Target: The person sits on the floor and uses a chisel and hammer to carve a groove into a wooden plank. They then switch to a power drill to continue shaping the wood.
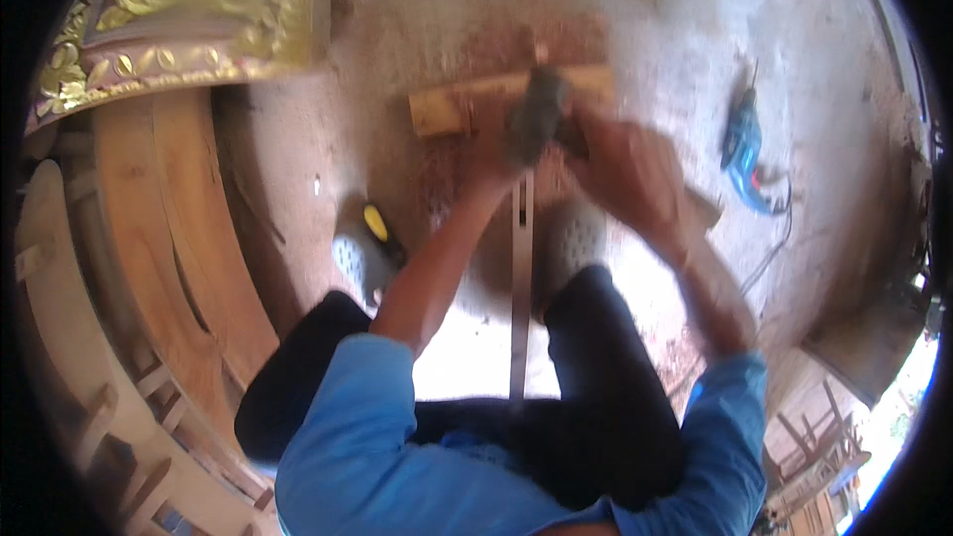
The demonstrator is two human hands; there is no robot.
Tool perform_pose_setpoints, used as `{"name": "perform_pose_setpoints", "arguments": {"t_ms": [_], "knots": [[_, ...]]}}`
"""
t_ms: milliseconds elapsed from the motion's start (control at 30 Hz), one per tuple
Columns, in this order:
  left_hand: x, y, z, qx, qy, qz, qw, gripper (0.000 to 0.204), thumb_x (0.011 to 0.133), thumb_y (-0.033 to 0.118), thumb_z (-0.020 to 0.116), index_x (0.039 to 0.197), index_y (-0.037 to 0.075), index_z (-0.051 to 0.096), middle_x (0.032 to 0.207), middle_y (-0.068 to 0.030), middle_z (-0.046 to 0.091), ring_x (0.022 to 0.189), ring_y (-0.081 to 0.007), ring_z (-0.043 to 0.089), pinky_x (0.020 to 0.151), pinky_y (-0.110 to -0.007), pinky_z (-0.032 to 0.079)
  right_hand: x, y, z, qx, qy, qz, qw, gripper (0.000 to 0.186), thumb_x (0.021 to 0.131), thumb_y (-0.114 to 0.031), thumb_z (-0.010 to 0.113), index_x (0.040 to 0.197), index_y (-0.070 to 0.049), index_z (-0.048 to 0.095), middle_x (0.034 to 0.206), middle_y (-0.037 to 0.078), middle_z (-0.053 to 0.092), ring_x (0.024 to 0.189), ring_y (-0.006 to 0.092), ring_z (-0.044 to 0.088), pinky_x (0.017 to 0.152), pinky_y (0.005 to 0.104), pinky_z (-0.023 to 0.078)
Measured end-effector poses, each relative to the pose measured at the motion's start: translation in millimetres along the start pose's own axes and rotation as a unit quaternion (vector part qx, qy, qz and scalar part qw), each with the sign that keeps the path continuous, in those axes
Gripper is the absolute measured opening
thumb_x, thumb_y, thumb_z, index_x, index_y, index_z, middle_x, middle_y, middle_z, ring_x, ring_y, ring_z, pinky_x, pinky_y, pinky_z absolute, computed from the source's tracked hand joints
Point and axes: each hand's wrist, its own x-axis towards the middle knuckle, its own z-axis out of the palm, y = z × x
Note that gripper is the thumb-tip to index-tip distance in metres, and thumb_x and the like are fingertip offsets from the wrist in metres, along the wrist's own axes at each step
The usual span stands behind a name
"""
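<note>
My right hand (pixel 635 169) is closed round the short handle of a hammer with a dark, blocky head (pixel 539 119). That head hides most of my left hand (pixel 486 149), whose fingers look closed; what they hold is out of sight. Below my hands runs a narrow wooden strip (pixel 521 288) with small slots cut in it, coming back between my legs. Its far end lies over a wooden block (pixel 437 111) set crosswise on the floor. Motion blurs the hammer and both hands.
A blue power drill (pixel 745 154) with a cord lies at right. A yellow-and-black tool handle (pixel 375 223) is beside my left shoe (pixel 362 263). Wooden planks (pixel 169 228) and a gold carved panel (pixel 199 0) fill the left side. Wood chips (pixel 476 45) surround the block.
</note>
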Motion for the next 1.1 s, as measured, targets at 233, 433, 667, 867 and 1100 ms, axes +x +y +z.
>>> {"name": "perform_pose_setpoints", "arguments": {"t_ms": [233, 433, 667, 867, 1100], "knots": [[-21, 6, -6, -0.157, 0.080, 0.077, 0.981, 0.011, 0.087, 0.009, 0.075, 0.090, 0.006, 0.066, 0.084, 0.0015, 0.063, 0.079, -0.0069, 0.060, 0.072, -0.026, 0.049, -33, -4, -53, 0.190, 0.147, -0.042, 0.970, 0.038, 0.076, -0.015, 0.083, 0.109, -0.008, 0.067, 0.080, 0.017, 0.072, 0.075, 0.0364, 0.075, 0.069, 0.0454, 0.060], [-24, 6, -10, -0.129, 0.043, -0.088, 0.987, 0.036, 0.091, 0.020, 0.074, 0.121, 0.007, 0.059, 0.109, -0.0076, 0.062, 0.105, -0.0169, 0.056, 0.093, -0.033, 0.046, -5, -17, -23, 0.001, -0.035, 0.001, 0.999, 0.032, 0.081, -0.019, 0.082, 0.100, -0.007, 0.060, 0.073, 0.016, 0.067, 0.071, 0.0383, 0.070, 0.062, 0.0492, 0.054], [-28, -3, 2, 0.031, 0.179, 0.154, 0.971, 0.017, 0.084, 0.012, 0.079, 0.095, 0.007, 0.067, 0.085, -0.0018, 0.063, 0.078, -0.0086, 0.059, 0.072, -0.028, 0.049, -26, -8, -47, 0.170, 0.108, -0.025, 0.979, 0.038, 0.077, -0.011, 0.082, 0.111, -0.007, 0.067, 0.081, 0.018, 0.073, 0.078, 0.0344, 0.076, 0.069, 0.0424, 0.059], [-43, -15, 0, -0.267, 0.069, 0.012, 0.961, 0.025, 0.087, 0.012, 0.078, 0.107, 0.006, 0.064, 0.100, -0.0020, 0.065, 0.089, -0.0112, 0.061, 0.080, -0.028, 0.050, -23, -5, -24, 0.085, 0.026, -0.047, 0.995, 0.035, 0.080, -0.017, 0.081, 0.108, -0.005, 0.063, 0.079, 0.018, 0.072, 0.074, 0.0379, 0.074, 0.065, 0.0456, 0.058], [-41, -1, 2, -0.010, 0.074, 0.080, 0.994, 0.031, 0.083, 0.011, 0.082, 0.111, 0.000, 0.073, 0.100, -0.0063, 0.076, 0.090, -0.0126, 0.068, 0.078, -0.030, 0.056, -28, -5, -28, 0.151, -0.031, 0.058, 0.986, 0.037, 0.081, -0.018, 0.081, 0.111, -0.006, 0.065, 0.079, 0.019, 0.073, 0.073, 0.0367, 0.074, 0.067, 0.0456, 0.059]]}}
